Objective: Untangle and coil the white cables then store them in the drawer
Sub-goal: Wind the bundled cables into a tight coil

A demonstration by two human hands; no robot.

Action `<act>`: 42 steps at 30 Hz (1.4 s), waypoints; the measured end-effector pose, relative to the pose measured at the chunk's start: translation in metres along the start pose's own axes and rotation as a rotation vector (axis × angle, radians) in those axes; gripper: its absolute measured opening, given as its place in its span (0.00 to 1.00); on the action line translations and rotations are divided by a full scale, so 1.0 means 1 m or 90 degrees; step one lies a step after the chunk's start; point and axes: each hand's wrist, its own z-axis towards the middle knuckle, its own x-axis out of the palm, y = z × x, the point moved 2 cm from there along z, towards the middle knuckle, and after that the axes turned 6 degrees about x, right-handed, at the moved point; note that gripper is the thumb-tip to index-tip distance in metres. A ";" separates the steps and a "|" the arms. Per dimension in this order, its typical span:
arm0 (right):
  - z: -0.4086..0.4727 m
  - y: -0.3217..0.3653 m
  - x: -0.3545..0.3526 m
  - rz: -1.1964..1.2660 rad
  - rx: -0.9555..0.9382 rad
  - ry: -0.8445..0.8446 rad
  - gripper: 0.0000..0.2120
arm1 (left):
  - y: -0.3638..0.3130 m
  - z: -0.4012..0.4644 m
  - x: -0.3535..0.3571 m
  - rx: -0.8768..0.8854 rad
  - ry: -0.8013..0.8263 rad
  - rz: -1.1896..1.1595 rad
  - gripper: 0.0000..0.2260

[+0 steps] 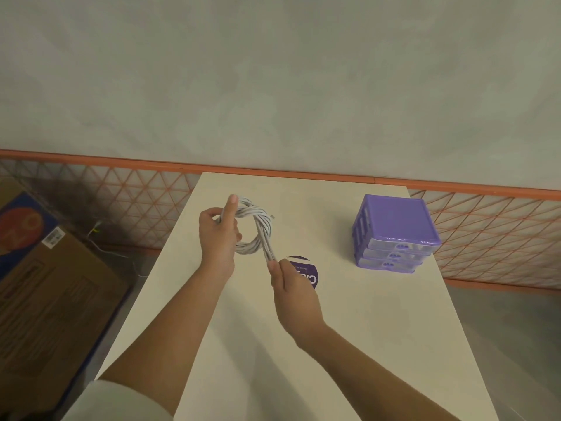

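A bundle of white cables (258, 229) is wound into a round coil held above the white table (379, 314). My left hand (217, 235) grips the coil's left side, thumb raised over the top. My right hand (293, 290) pinches the several strands that run down out of the coil toward me. A small connector end sticks out at the coil's upper right. The purple three-drawer box (394, 232) stands at the far right of the table, its drawers closed, well apart from both hands.
A round purple sticker (306, 270) lies on the table, partly behind my right hand. Cardboard boxes (51, 296) sit on the floor at the left. An orange mesh fence (485, 232) runs behind the table. A loose white cord lies on the floor at the left.
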 end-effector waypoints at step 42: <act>0.038 -0.010 -0.027 0.085 0.097 0.005 0.21 | 0.005 -0.016 0.001 -0.362 0.272 -0.147 0.11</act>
